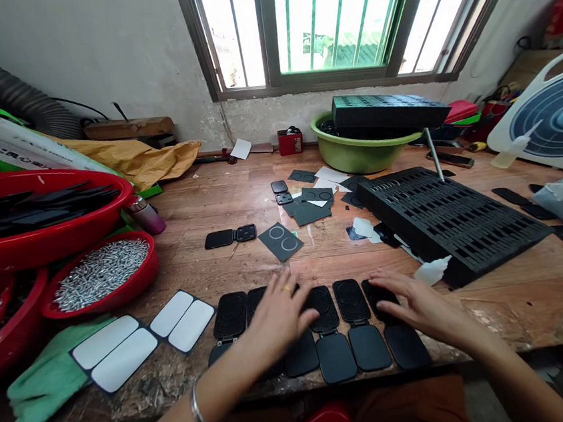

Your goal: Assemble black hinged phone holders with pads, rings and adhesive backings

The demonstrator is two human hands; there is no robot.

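Note:
Along the front of the table several black hinged cases [337, 358] lie unfolded in a row, with smooth halves toward me and ridged halves away. My left hand [282, 308] is over the middle of this row, palm down with fingers spread, covering parts of some cases. At the row's right end, my right hand [411, 295] has its fingers and thumb apart over the ridged half of the last case [407, 345]. Whether either hand presses on a case is hard to tell. White rounded stickers [123, 354] on dark backing sheets lie left of the row.
Red bowls on the left hold silver screws or rivets [101, 273] and flat black pieces [45, 212]. A slotted black rack [456, 219] stands at right, near a small glue bottle [433, 271]. Behind are dark ringed cards [281, 240], an unfolded case [230, 236] and a green basin [363, 155].

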